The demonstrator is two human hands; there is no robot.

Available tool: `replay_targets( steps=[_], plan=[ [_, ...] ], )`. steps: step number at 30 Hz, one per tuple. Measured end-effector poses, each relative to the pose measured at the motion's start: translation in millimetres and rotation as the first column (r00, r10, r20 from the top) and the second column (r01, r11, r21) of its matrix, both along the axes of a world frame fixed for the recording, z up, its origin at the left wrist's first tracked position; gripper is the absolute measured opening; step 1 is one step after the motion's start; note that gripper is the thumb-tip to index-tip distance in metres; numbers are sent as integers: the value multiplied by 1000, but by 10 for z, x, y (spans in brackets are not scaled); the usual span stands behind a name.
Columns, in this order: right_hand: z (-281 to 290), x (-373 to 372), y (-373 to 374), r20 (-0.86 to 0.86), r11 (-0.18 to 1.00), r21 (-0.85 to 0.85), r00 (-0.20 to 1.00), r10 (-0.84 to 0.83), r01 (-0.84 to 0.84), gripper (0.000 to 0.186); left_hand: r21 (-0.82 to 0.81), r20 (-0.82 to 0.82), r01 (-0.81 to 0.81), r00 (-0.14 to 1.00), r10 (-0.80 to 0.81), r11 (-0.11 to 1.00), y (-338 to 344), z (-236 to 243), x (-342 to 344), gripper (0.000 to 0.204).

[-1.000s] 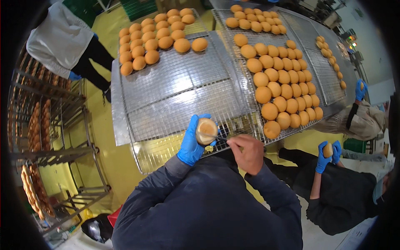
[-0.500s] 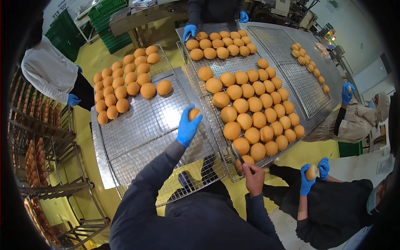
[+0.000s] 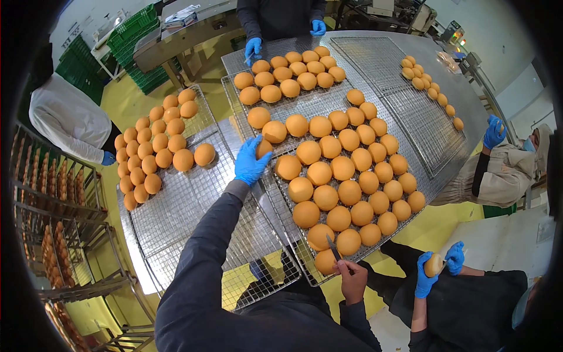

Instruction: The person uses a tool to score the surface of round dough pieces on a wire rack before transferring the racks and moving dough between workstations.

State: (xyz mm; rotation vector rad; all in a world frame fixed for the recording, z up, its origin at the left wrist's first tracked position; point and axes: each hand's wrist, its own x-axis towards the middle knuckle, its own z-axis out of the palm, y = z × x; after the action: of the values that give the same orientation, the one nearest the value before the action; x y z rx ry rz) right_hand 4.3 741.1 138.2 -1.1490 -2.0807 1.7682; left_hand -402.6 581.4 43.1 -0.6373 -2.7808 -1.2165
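My blue-gloved left hand [image 3: 251, 161] is closed on a round, golden-brown bun [image 3: 263, 148] at the left side of the large central group of buns [image 3: 349, 190], which rests on a wire rack [image 3: 285, 253] over a steel table. My bare right hand [image 3: 352, 278] grips a knife [image 3: 334, 250] at the near edge of that rack, its blade pointing up beside the closest buns. A second rack [image 3: 199, 217] to the left holds more buns [image 3: 146, 165] at its far end, with bare grid in front.
A co-worker [image 3: 281, 17] stands across the table, another [image 3: 76, 117] at left. At right, a hooded co-worker [image 3: 498, 170] and one in black [image 3: 463, 299] hold buns. Wheeled racks [image 3: 58, 205] stand left; green crates [image 3: 132, 41] and machinery [image 3: 387, 12] are behind.
My left hand has moved forward from my body to the central rack, carrying the bun. My right hand has moved down with the knife to the near edge. The view has also shifted.
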Motion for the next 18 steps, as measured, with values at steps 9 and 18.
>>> replay_targets(
  steps=[9, 18],
  plan=[
    [38, -106, 177, 21, 998, -55, 999, -36, 37, 20, -284, -208, 167, 950, -231, 944, 554, 383, -688, 70],
    [-35, -198, 214, 18, 1000, -19, 1000, 7, -6, 19, -203, 289, 456, 873, -392, 867, 1081, 538, -617, 60]
  ],
)
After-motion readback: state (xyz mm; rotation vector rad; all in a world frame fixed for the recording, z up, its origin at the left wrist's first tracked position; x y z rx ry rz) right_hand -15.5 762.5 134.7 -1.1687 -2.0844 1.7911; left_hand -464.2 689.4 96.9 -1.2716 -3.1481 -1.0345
